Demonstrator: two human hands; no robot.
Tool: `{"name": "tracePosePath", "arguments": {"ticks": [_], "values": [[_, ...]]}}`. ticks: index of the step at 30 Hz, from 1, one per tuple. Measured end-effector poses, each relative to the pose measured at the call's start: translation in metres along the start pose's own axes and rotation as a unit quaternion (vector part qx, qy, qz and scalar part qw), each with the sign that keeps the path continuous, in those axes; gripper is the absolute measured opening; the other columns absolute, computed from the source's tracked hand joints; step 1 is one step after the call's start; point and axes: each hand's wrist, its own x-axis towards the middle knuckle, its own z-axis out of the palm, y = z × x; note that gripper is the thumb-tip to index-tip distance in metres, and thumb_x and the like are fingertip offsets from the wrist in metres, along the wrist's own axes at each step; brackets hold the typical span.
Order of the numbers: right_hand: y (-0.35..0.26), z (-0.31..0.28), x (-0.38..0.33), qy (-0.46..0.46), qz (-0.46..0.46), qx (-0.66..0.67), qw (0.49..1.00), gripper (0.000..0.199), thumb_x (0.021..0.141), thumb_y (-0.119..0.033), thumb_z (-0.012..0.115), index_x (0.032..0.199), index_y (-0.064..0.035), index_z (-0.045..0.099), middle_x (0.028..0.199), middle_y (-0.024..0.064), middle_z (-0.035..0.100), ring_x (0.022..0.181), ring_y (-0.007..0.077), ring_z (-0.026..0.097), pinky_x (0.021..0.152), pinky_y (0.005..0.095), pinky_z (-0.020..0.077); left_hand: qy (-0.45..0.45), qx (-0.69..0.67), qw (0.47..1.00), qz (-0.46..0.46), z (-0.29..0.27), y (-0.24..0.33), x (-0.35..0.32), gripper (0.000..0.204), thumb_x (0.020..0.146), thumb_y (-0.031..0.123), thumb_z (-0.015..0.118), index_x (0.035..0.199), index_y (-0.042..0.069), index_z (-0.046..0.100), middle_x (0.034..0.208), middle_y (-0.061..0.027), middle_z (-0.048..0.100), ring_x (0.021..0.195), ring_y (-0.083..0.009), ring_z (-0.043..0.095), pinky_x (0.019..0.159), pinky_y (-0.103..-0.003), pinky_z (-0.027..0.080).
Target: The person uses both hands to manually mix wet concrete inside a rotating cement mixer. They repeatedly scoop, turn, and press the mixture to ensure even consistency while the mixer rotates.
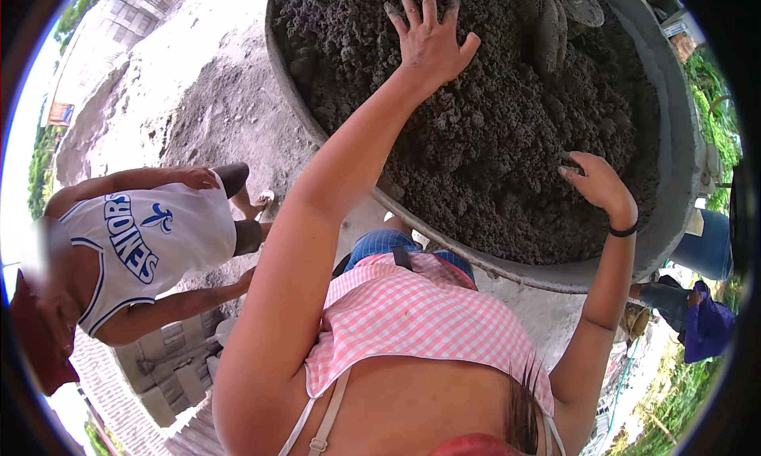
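Grey mix (491, 162), far side of the person's torso, fills a round pan (683, 139), walled probably to keep the load in. Surface coarse, crumbly, lumpy, damp-looking. Left hand (432, 47) over its far left part, fingers spread wide, gripping nothing; splay perhaps for steadiness, contact unclear. Right hand (602, 188) over the near right part, fingers loosely bent, apart, nothing seen in them. Left of pan: another person (178, 226), white sleeveless top.

From here I see a wide, round grey pan (682, 147) at the upper right, dark crumbly mix (491, 151) lying heaped inside.
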Motion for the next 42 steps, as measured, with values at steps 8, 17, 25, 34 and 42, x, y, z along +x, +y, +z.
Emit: {"name": "tracePosePath", "arguments": {"ticks": [8,17,25,34,42], "values": [[-0.042,0.006,0.008,0.149,-0.053,0.023,0.987,0.047,0.092,-0.033,0.061,0.12,0.0045,0.058,0.123,0.0234,0.059,0.116,0.0369,0.054,0.098,0.0403,0.0431,0.058,-0.181,0.972,-0.137,-0.119,-0.07,-0.004,0.052,0.094,0.047,0.043,0.128,0.01,0.055,0.134,-0.0177,0.048,0.129,-0.0379,0.039,0.106,-0.051,0.03],[-0.086,0.014,0.001,0.162,-0.086,0.016,0.983,0.045,0.091,-0.032,0.062,0.116,0.0053,0.059,0.119,0.0233,0.06,0.109,0.0388,0.057,0.092,0.0414,0.0466,-0.335,-0.155,0.912,-0.176,-0.163,-0.166,-0.1,0.045,0.097,0.04,0.035,0.101,0.002,0.057,0.095,-0.0191,0.055,0.096,-0.0328,0.047,0.089,-0.04,0.036],[-0.049,0.022,0.011,0.374,-0.116,0.047,0.919,0.059,0.093,-0.041,0.058,0.135,0.0004,0.046,0.13,0.0242,0.053,0.118,0.0379,0.053,0.095,0.0455,0.0462,-0.296,-0.169,0.926,-0.161,-0.136,-0.135,-0.083,0.046,0.094,0.043,0.04,0.089,-0.002,0.051,0.082,-0.0143,0.048,0.09,-0.0256,0.04,0.082,-0.043,0.033],[0.011,0.011,-0.022,0.371,0.009,0.027,0.928,0.064,0.094,-0.04,0.057,0.144,-0.0059,0.036,0.139,0.0209,0.047,0.129,0.039,0.044,0.103,0.0461,0.0407,-0.399,-0.265,0.84,-0.255,-0.077,-0.109,-0.057,0.055,0.095,0.046,0.042,0.117,0.0,0.062,0.122,-0.0136,0.061,0.119,-0.0279,0.049,0.099,-0.038,0.037],[0.044,0.053,-0.102,0.388,0.114,-0.089,0.91,0.062,0.094,-0.028,0.057,0.148,-0.0175,0.029,0.149,0.0206,0.031,0.133,0.0469,0.033,0.104,0.0545,0.0378,-0.428,-0.251,0.867,-0.046,-0.104,-0.118,-0.029,0.059,0.095,0.054,0.04,0.124,0.007,0.062,0.134,-0.0111,0.054,0.124,-0.0244,0.047,0.104,-0.039,0.034]]}}
